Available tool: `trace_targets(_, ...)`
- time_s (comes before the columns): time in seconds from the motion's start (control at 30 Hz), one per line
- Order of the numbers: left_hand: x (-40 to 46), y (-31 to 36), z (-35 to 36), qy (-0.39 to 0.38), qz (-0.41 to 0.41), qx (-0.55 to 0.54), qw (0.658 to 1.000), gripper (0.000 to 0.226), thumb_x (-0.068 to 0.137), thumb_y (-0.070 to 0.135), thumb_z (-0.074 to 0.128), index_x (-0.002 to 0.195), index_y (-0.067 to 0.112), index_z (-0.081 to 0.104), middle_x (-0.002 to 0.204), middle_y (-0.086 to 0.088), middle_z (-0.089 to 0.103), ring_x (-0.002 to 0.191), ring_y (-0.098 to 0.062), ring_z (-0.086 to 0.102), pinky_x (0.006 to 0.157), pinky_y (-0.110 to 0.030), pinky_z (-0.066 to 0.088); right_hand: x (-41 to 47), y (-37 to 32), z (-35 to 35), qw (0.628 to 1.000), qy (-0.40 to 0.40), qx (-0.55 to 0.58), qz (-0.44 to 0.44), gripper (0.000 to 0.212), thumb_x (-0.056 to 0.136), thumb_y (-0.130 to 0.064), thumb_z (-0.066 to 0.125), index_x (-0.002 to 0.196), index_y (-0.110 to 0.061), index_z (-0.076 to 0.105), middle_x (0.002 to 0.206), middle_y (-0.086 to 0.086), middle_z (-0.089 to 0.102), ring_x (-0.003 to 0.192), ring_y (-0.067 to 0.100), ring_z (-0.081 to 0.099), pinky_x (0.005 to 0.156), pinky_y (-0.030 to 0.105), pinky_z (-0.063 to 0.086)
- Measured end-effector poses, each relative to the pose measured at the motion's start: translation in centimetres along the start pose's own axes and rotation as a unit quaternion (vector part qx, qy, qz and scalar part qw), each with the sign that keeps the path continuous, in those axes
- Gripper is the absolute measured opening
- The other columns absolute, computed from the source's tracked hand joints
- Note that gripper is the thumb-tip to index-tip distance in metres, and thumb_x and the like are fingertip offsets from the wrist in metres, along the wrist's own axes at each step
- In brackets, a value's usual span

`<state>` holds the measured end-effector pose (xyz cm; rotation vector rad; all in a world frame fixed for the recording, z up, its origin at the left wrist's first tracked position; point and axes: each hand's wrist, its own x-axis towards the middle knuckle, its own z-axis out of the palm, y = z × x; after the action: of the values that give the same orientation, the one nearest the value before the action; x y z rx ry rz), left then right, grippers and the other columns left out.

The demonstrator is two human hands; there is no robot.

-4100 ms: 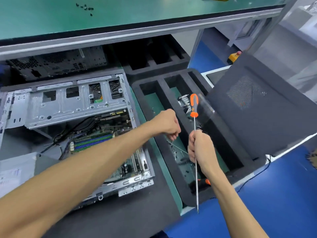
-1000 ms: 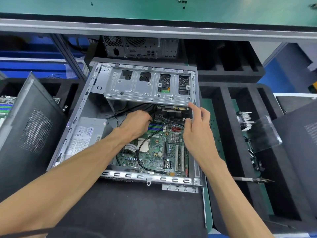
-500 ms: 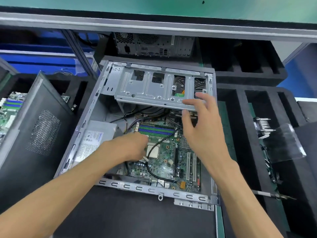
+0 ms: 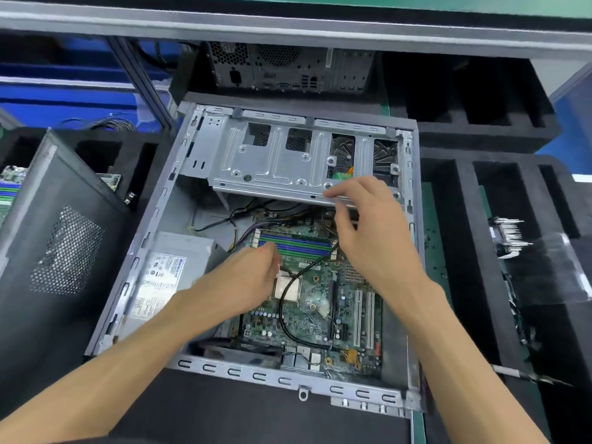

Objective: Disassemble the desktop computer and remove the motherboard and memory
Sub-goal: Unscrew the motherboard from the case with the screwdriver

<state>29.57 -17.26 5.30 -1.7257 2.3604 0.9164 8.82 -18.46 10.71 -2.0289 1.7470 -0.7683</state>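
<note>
While left hand [image 4: 253,277] curls over motherboard [image 4: 320,302], right hand [image 4: 368,232] spread, touching drive cage [image 4: 275,165]

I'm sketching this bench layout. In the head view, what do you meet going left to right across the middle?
Removed side panel → power supply → left hand → motherboard → right hand → black foam tray → heatsink.

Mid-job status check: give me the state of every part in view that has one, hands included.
Computer case: lying flat, side open.
Motherboard: still seated in the case.
Memory slots: blue and green; whether modules are fitted, cannot tell.
Drive cage: in place over the board's far end.
Black cable: looped across the board.
Left hand: fingers curled down on the board; grip hidden.
Right hand: open, fingertips at the cage's edge.
</note>
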Motion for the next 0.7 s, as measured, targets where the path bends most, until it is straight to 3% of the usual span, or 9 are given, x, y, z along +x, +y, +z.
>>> trace_targets(0.07,0.1,0.1,0.2,0.006,0.011,0.022,1.000,0.010,0.098,0.020,0.045,0.100,0.024,0.055,0.074,0.009,0.058,0.071,-0.015,0.060,0.065,-0.037,0.052,0.2,0.9,-0.4,1.000,0.009,-0.009,0.004,0.024,0.098,-0.006,0.057,0.119,-0.012,0.068,0.120,0.000,0.061,0.119,0.015,0.052,0.102,0.011,0.032)
trace_targets(0.17,0.5,0.4,-0.4,0.001,0.082,0.033,0.996,0.023,0.089,0.024,0.061,0.108,0.034,0.054,0.097,0.016,0.050,0.094,-0.009,0.055,0.081,-0.032,0.050,0.3,1.8,-0.6,1.000,0.014,-0.013,0.012,0.024,0.097,-0.011,0.061,0.119,-0.012,0.070,0.124,0.001,0.062,0.122,0.019,0.053,0.107,0.031,0.040)
trace_targets(0.23,0.9,1.1,-0.9,-0.052,0.146,0.046,0.987,0.031,0.084,0.033,0.069,0.110,0.036,0.054,0.103,0.015,0.051,0.099,-0.006,0.050,0.086,-0.031,0.047,0.3,2.0,-0.6,1.000,0.018,-0.011,0.017,0.022,0.097,-0.012,0.062,0.116,-0.012,0.072,0.125,0.001,0.063,0.122,0.020,0.055,0.104,0.034,0.044)
trace_targets(0.33,1.0,2.4,-0.7,-0.173,0.209,0.107,0.957,0.020,0.082,0.038,0.071,0.100,0.034,0.063,0.100,0.014,0.060,0.102,-0.006,0.047,0.093,-0.037,0.048,0.4,2.2,-0.6,1.000,0.020,0.000,0.023,0.020,0.095,-0.013,0.063,0.112,-0.012,0.074,0.124,0.001,0.064,0.121,0.018,0.056,0.099,0.031,0.046)
trace_targets(0.4,0.7,2.6,0.3,-0.220,0.220,0.190,0.931,0.024,0.083,0.038,0.071,0.106,0.034,0.066,0.115,0.011,0.059,0.123,-0.014,0.040,0.110,-0.041,0.038,0.4,2.3,-0.6,1.000,0.018,0.004,0.025,0.020,0.096,-0.014,0.063,0.113,-0.012,0.074,0.125,0.001,0.063,0.122,0.017,0.056,0.099,0.029,0.046)
trace_targets(0.47,0.5,2.6,1.2,-0.234,0.246,0.285,0.896,0.030,0.084,0.040,0.070,0.113,0.032,0.066,0.130,0.005,0.050,0.133,-0.022,0.030,0.112,-0.041,0.029,0.4,2.3,-0.6,1.000,0.016,0.004,0.027,0.021,0.096,-0.015,0.063,0.113,-0.012,0.074,0.126,0.001,0.063,0.123,0.017,0.055,0.099,0.030,0.046)
trace_targets(0.53,0.8,2.4,1.3,-0.228,0.263,0.307,0.886,0.028,0.088,0.043,0.066,0.110,0.027,0.065,0.136,0.001,0.047,0.134,-0.022,0.030,0.114,-0.040,0.024,0.4,2.3,-0.7,1.000,0.013,0.006,0.028,0.021,0.096,-0.016,0.063,0.114,-0.012,0.073,0.127,0.001,0.062,0.124,0.018,0.054,0.099,0.033,0.047)
trace_targets(0.6,1.3,1.9,0.6,-0.204,0.255,0.254,0.910,0.026,0.093,0.047,0.058,0.106,0.026,0.063,0.131,0.002,0.051,0.126,-0.015,0.037,0.114,-0.038,0.030,0.5,2.3,-0.7,1.000,0.010,0.008,0.028,0.021,0.096,-0.017,0.063,0.114,-0.013,0.074,0.128,0.001,0.062,0.124,0.018,0.054,0.099,0.034,0.047)
trace_targets(0.7,2.3,1.1,-1.3,-0.129,0.230,0.138,0.955,0.018,0.096,0.044,0.054,0.095,0.025,0.058,0.099,0.009,0.056,0.094,-0.007,0.045,0.089,-0.032,0.045,0.6,2.4,-0.8,0.999,0.008,0.013,0.034,0.020,0.096,-0.018,0.063,0.112,-0.014,0.074,0.129,0.001,0.061,0.125,0.017,0.053,0.100,0.034,0.047)
